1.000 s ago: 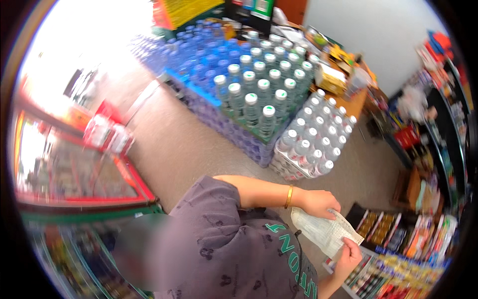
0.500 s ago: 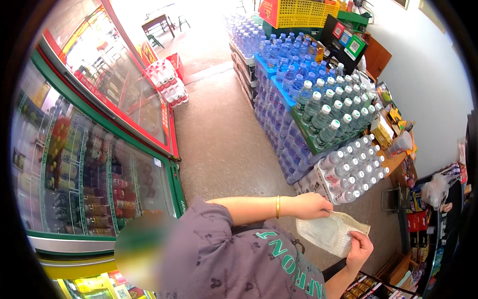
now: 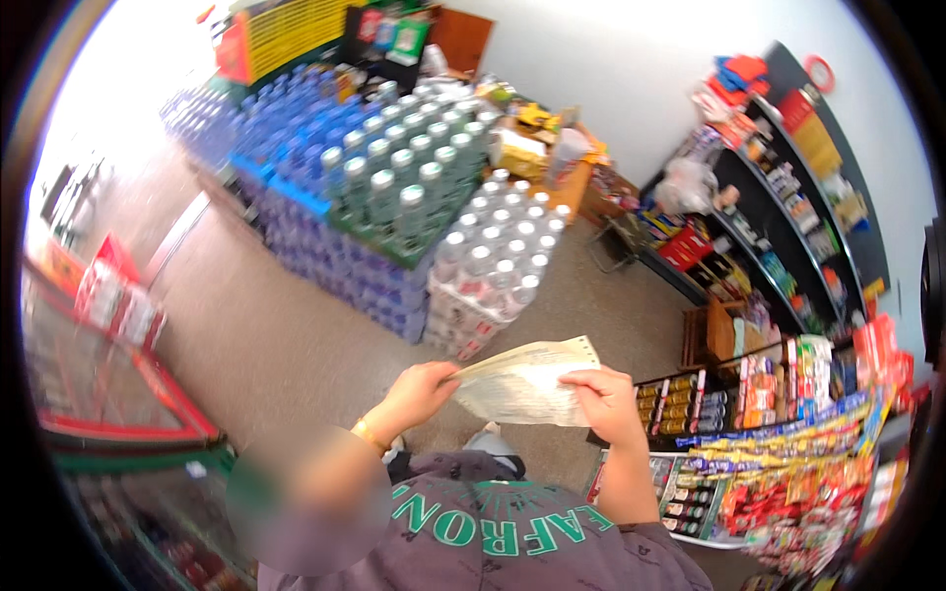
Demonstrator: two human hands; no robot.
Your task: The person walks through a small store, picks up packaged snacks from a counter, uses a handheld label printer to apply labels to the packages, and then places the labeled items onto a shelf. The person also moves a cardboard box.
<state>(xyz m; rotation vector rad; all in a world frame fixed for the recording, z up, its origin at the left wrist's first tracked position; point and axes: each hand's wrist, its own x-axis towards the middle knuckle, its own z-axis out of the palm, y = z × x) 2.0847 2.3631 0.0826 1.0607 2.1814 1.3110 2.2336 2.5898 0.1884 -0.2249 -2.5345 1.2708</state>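
Between both hands a sheet of yellowish printed paper (image 3: 520, 389) is stretched in front of my chest, perforated holes along one edge. At its left edge my left hand (image 3: 416, 396) pinches a corner, with a gold bangle on the wrist. On the right side, the thumb and fingers of my right hand (image 3: 605, 402) clasp the sheet. Its print is too small to make out. Beyond the paper stands a pack of clear bottles with white caps (image 3: 503, 246), apart from my hands.
Stacked blue-capped water bottles (image 3: 301, 128) and greenish bottles (image 3: 409, 167) fill the middle left. A glass-door fridge (image 3: 128, 492) stands at lower left. Dark wall shelves (image 3: 778, 217) and a rack of packaged snacks (image 3: 788, 473) line the right. Bare floor (image 3: 266, 345) lies between.
The view has swung right, so the bottle stacks sit further left and the snack rack shows. Both hands still hold the paper, which now appears more level across the view.
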